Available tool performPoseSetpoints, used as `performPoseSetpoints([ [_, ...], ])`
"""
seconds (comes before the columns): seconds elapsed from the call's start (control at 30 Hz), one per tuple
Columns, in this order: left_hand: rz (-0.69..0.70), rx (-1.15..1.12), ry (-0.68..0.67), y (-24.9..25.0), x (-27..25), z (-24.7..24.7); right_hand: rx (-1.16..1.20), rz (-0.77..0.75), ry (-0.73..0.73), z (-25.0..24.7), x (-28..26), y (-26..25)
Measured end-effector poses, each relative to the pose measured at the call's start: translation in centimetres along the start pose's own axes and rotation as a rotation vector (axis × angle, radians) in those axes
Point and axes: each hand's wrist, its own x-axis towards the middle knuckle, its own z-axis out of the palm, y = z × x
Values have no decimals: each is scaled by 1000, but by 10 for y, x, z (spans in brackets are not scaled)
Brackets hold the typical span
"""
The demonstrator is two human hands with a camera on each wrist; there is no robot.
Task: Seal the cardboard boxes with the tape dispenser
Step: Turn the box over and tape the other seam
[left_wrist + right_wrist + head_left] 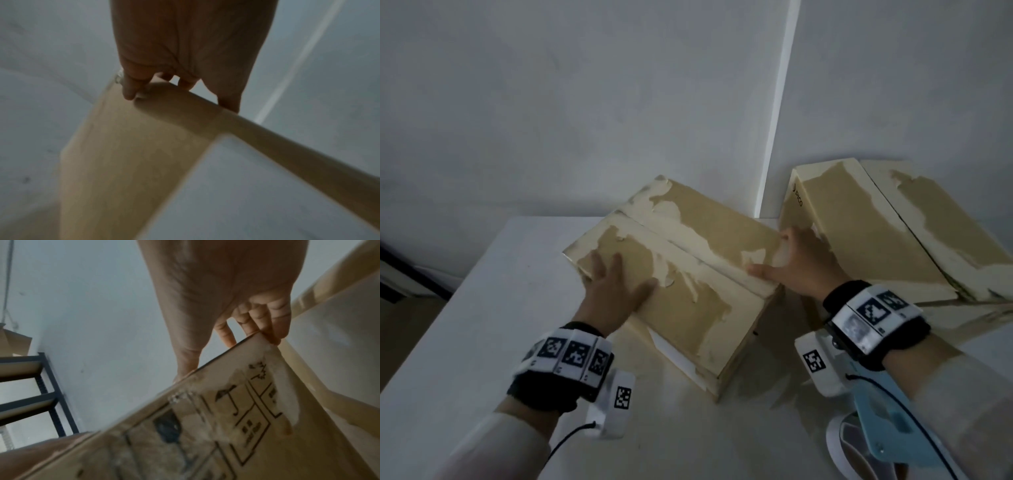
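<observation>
A worn cardboard box (688,301) with torn paper patches lies at an angle on the white table (482,325), its top flaps closed along a centre seam. My left hand (613,284) lies flat on the near-left flap, fingers spread; in the left wrist view the left hand (185,48) reaches over the box (127,154) edge. My right hand (801,263) grips the box's right end, thumb on top and fingers round the far corner, as the right hand (226,288) on the printed box (226,418) shows. The light-blue tape dispenser (883,418) lies under my right forearm.
A second cardboard box (859,233) leans just right of my right hand, with a third box (941,219) behind it. Grey walls stand close behind the table. A dark metal shelf rack (51,394) shows in the right wrist view. The table's left edge drops to the floor.
</observation>
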Motion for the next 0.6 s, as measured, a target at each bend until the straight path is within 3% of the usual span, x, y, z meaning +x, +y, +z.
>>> performPoseSetpoints([
  [0.17,113,17,-58,23,-34,35,-23,12,68,2,-23,13],
  [0.3,102,-30,-47,20,-38,38,-12,-19,147,7,-49,22],
  [0.5,116,17,27,27,-40,40,216,-155,136,-2,-98,47],
  [0.6,134,112,66,29,-42,41,202,-148,99,-2,-134,84],
])
